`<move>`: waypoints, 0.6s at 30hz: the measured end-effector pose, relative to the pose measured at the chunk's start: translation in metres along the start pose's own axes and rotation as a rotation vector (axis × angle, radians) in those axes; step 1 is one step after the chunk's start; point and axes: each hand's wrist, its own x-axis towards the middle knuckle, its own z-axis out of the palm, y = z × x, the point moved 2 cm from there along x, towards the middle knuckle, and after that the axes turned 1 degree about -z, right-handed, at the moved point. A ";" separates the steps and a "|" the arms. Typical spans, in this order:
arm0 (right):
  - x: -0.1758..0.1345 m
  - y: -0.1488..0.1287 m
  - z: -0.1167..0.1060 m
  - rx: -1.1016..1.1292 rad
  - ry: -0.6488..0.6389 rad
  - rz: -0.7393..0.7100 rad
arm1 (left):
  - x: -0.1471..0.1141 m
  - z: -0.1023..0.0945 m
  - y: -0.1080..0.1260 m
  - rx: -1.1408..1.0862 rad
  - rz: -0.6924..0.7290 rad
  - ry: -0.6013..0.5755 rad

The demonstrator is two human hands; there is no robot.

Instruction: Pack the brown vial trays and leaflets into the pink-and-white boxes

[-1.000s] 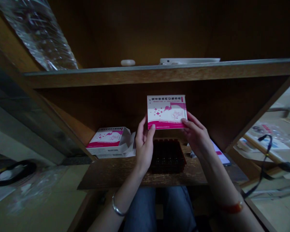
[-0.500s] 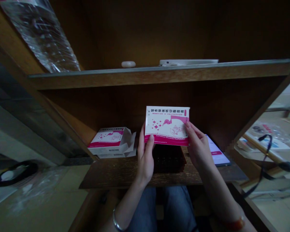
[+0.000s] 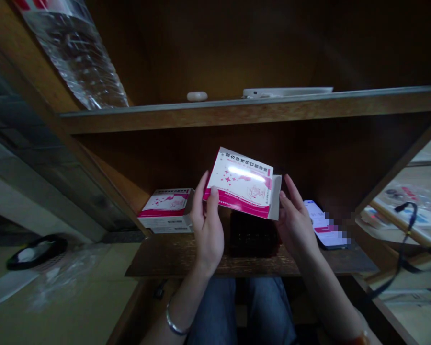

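A white and pink medicine box (image 3: 240, 184) is tilted in the air above the lower shelf, and a flap (image 3: 276, 196) at its right end stands out. My left hand (image 3: 210, 225) grips the box's left end, thumb on the front face. By the flap is my right hand (image 3: 296, 223), thumb and index finger apart; its thumb is at the flap's edge, and whether it presses on it I cannot tell. Below, a dark brown tray-like object (image 3: 253, 237) lies on the shelf board. A matching box (image 3: 167, 208) rests at the left, its right end open.
On the lower shelf's right lies a phone (image 3: 323, 225) with a lit screen. The upper shelf edge (image 3: 215, 112) crosses above my hands, carrying a plastic bottle (image 3: 79, 57), a small white case (image 3: 197, 96) and a flat white object (image 3: 287, 92). A dark strap (image 3: 404, 249) hangs at right.
The held box has tilted, its right end dropping, and a flap now shows there. My right thumb has come off its front face. The view has shifted slightly.
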 end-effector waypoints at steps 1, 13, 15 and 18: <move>-0.001 0.000 0.002 0.012 -0.008 -0.007 | 0.002 0.000 0.006 0.051 0.047 0.002; -0.006 -0.011 0.025 0.074 -0.217 0.177 | 0.010 0.009 0.051 0.195 0.329 -0.013; -0.006 -0.012 0.025 0.084 -0.229 0.199 | 0.012 0.008 0.053 0.185 0.316 -0.013; -0.008 -0.009 0.023 0.098 -0.218 0.242 | 0.012 0.006 0.056 0.169 0.293 -0.010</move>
